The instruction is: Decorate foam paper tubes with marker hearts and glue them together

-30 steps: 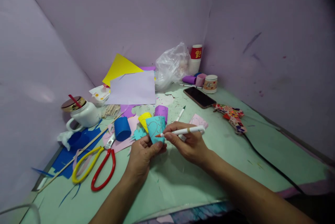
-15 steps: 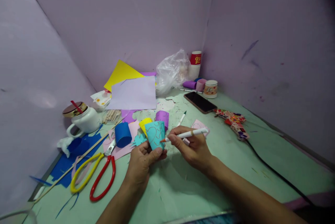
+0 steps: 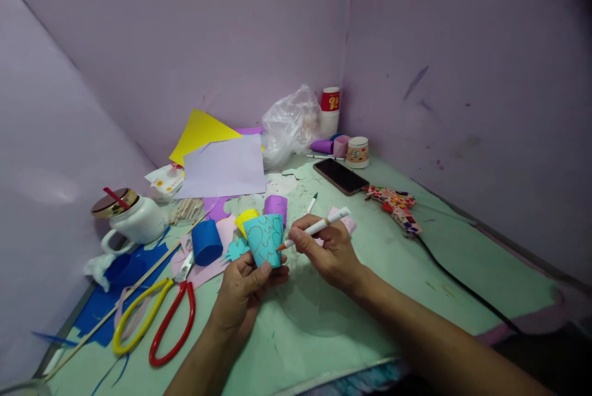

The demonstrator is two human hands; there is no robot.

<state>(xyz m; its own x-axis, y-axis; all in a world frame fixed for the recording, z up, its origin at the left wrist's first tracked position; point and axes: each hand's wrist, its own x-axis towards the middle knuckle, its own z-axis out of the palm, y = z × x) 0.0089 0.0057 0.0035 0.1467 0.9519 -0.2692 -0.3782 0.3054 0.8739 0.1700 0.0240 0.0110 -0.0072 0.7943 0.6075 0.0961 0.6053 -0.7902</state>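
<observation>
My left hand grips a turquoise paper cup shape near its narrow lower end. Curved dark lines are drawn over its surface. Between the fingers of my right hand is a white marker pen, its orange tip at the cup's right side. Just behind the cup lie a yellow paper roll and a purple paper roll. A blue paper roll and a turquoise paper cut-out are to the left. Past my right hand, a green-tipped pen lies on the table.
Scissors with yellow and red handles lie left, by a long thin stick. A lidded white mug stands behind them. Toward the back are paper sheets, a plastic bag and a phone. A corded glue gun lies right.
The whole view has shifted, so things appear further left. The marker's tip has moved slightly along the cup's right side. Both hands keep their holds.
</observation>
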